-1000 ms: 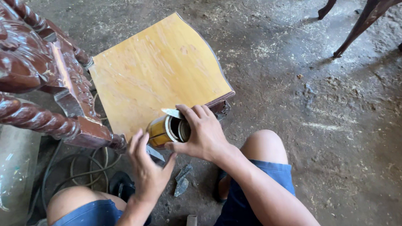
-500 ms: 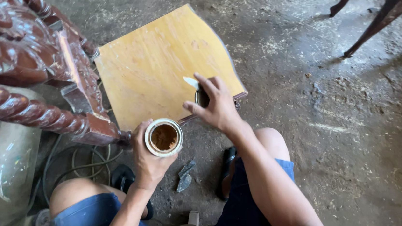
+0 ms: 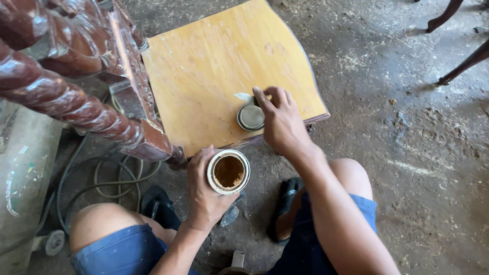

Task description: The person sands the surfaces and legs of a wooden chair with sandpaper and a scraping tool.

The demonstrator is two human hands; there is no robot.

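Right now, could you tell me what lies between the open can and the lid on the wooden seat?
In the head view, only bare seat board and its front edge separate the can from the lid.

lid (image 3: 250, 117) on seat board (image 3: 215, 69) | open can (image 3: 228, 171) before board's edge

A pale wooden seat board (image 3: 215, 69) carries a round metal lid (image 3: 250, 117) near its front edge. The board stands on a dusty concrete floor (image 3: 415, 199) with sawdust.
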